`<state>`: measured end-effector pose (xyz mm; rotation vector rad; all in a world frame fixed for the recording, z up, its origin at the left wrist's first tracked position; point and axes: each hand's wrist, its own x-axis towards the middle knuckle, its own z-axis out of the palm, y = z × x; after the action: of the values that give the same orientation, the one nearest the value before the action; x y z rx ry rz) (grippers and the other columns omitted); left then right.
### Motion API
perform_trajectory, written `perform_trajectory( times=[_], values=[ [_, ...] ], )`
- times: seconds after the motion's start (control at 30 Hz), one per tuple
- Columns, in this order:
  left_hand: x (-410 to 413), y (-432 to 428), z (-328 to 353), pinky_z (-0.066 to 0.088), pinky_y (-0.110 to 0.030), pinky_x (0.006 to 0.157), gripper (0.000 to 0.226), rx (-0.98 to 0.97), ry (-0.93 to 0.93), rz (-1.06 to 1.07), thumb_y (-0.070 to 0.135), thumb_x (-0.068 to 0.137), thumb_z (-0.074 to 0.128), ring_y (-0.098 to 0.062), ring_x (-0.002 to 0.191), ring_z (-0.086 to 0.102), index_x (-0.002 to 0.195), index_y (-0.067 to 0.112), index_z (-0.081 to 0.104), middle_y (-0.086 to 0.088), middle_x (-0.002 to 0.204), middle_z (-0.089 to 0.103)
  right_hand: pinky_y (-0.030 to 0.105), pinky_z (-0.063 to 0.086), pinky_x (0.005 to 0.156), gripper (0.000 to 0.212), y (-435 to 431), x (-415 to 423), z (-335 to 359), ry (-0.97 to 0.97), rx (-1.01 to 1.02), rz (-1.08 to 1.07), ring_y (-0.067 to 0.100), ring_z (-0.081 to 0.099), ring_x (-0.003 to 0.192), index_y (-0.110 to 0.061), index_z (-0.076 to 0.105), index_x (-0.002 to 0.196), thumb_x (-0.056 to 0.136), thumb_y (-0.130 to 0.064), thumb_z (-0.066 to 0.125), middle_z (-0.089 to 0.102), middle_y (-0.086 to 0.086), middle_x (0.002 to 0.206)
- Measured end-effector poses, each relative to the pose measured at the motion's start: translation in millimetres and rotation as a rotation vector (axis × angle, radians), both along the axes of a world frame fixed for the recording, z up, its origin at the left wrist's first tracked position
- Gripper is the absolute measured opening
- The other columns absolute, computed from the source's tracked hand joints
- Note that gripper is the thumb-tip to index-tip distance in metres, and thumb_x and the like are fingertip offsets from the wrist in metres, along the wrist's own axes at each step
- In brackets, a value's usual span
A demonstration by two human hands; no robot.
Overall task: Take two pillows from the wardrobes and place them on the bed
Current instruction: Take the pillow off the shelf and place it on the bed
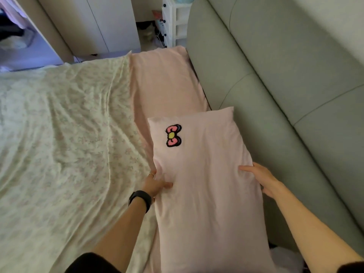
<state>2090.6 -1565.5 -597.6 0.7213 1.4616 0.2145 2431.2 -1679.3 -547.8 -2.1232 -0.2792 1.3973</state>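
Bedroom, dim light. Bed (59,125) with a floral sheet is spreading out to the left of my left hand (155,184), and a padded grey-green headboard (285,75) is running just beyond my right hand (258,178).

I'm holding the bow pillow (206,184) between both hands, long side pointing away from me. Left fingers (153,173) are curling round its left edge, thumb pressing on top. Right fingers are wrapping its right edge, mostly hidden behind the fabric, thumb lying on top. Both hands are gripping, not spread. The pillow is sitting low over the head end of the bed. I can't tell whether it's resting on the mattress or hanging just above it.

Progress, as I'm judging it: the far pillow (163,81), plain pink, is lying flat ahead of the fingers against the headboard, so one looks placed. The second is arriving at its spot, its far end overlapping the far pillow's near end in view. Left to do: set it down, let go, maybe square it up.

Around: white wardrobe (94,22) doors well beyond the fingers, looking closed, and a plastic drawer unit (177,22) to their right. Black wristband (140,200) on the left wrist.

Nothing is blocking the drop spot. The headboard is crowding the right fingers, which is the only tight bit.
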Motion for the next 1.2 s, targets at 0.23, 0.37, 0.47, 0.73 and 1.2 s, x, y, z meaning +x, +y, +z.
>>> perform_trajectory(
  times=[0.23, 0.37, 0.47, 0.73, 1.2],
  values=[
    [38.4, 10.8, -59.7, 0.047, -0.052, 0.102, 0.111, -0.025, 0.088, 0.078, 0.014, 0.058, 0.086, -0.033, 0.121, 0.056, 0.152, 0.025, 0.029, -0.005, 0.144, 0.051, 0.031, 0.048, 0.066, 0.063, 55.5, 54.2, -78.6, -0.013, -0.058, 0.099, 0.020, 0.065, 0.095, -0.026, 0.058, 0.136, 0.078, -0.036, 0.082, 0.066, -0.005, 0.109],
    [41.9, 19.7, -103.5, 0.045, -0.046, 0.106, 0.102, 0.005, 0.165, 0.092, 0.018, 0.067, 0.087, -0.030, 0.124, 0.054, 0.153, 0.026, 0.032, -0.004, 0.146, 0.049, 0.034, 0.051, 0.071, 0.072, 72.3, 55.4, -137.9, -0.010, -0.095, 0.148, 0.018, 0.062, 0.095, -0.023, 0.049, 0.146, 0.082, -0.036, 0.081, 0.063, 0.003, 0.129],
    [49.0, 22.6, -122.2, 0.042, -0.043, 0.108, 0.096, 0.040, 0.210, 0.022, 0.028, 0.074, 0.084, -0.028, 0.131, 0.048, 0.153, 0.032, 0.029, -0.001, 0.150, 0.042, 0.043, 0.051, 0.097, 0.066, 75.3, 55.6, -167.1, -0.066, -0.094, 0.167, 0.027, 0.060, 0.111, -0.019, 0.049, 0.146, 0.087, -0.033, 0.076, 0.060, 0.009, 0.139],
    [58.7, 24.6, -131.5, 0.049, -0.039, 0.098, 0.093, 0.042, 0.136, 0.052, 0.028, 0.067, 0.088, -0.023, 0.119, 0.054, 0.146, 0.035, 0.038, 0.001, 0.133, 0.052, 0.036, 0.047, 0.088, 0.053, 80.8, 82.8, -174.4, -0.156, -0.047, 0.150, 0.023, 0.059, 0.101, -0.021, 0.054, 0.139, 0.089, -0.016, 0.070, 0.062, 0.005, 0.129],
    [127.2, -22.6, -145.1, 0.007, -0.051, 0.122, 0.068, 0.834, 0.717, -0.426, 0.044, 0.094, 0.047, -0.031, 0.152, 0.007, 0.155, 0.036, 0.019, -0.005, 0.164, 0.012, 0.060, 0.018, 0.117, 0.062, 37.4, -14.7, -202.2, -0.969, 0.123, 0.466, 0.040, 0.025, 0.149, -0.035, 0.044, 0.151, 0.092, -0.053, 0.055, 0.030, 0.009, 0.164]
  ],
)
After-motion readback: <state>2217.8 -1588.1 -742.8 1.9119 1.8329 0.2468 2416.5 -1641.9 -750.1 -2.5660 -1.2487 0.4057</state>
